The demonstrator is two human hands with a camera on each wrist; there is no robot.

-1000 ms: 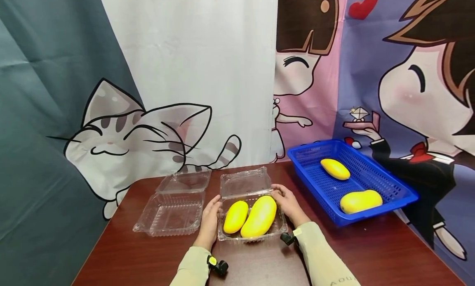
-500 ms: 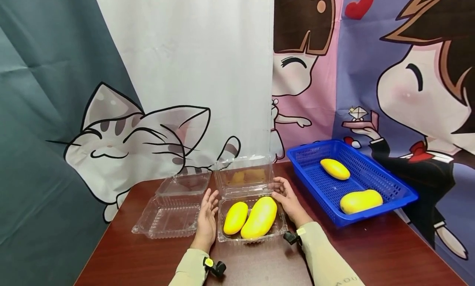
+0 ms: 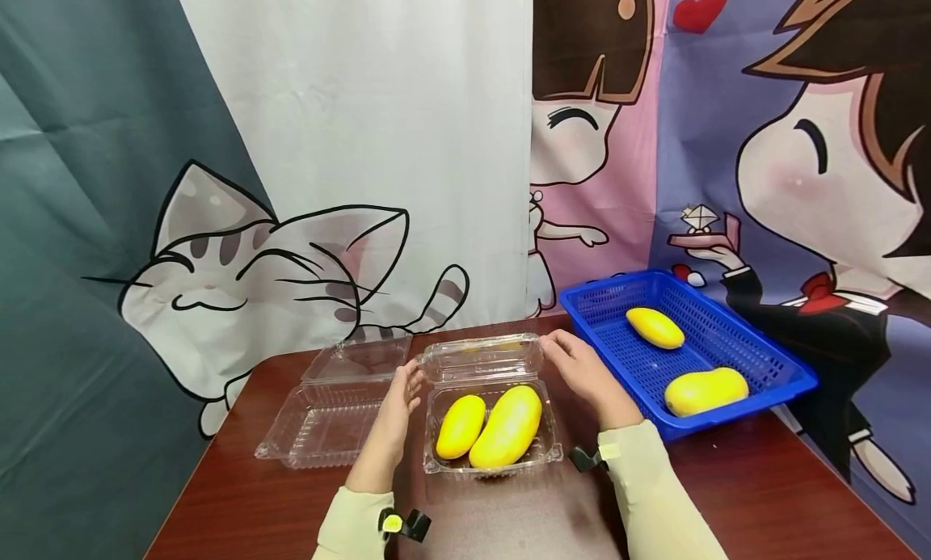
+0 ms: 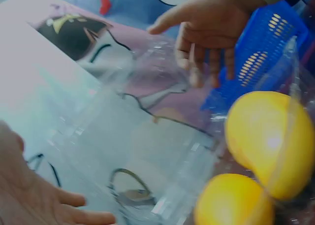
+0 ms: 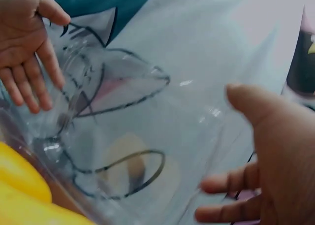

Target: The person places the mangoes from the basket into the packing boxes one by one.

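Here's the box, lower middle of the head view, square in front of the person, and that looks like a sensible spot: both arms reach it evenly. Inside, the big mango and the small mango lie side by side, slanted the same way, probably so both sit low in the tray. Behind them the lid stands tilted up from the back edge.

And look at the hands, one to each side of it! The left hand is at the lid's left end, fingers long and loose, grip closed around nothing. The right hand is up at the right corner, thumb well apart from the fingers, no pinch showing; whether fingertips brush the plastic I can't tell. Flanking it like that would, I judge, keep the lid level.

Over to the left of the frame, a second box lies spread on the desk, parked out of the way. Right of frame, the blue basket carries a far mango and a near mango, seemingly the supply, handy for the right arm.
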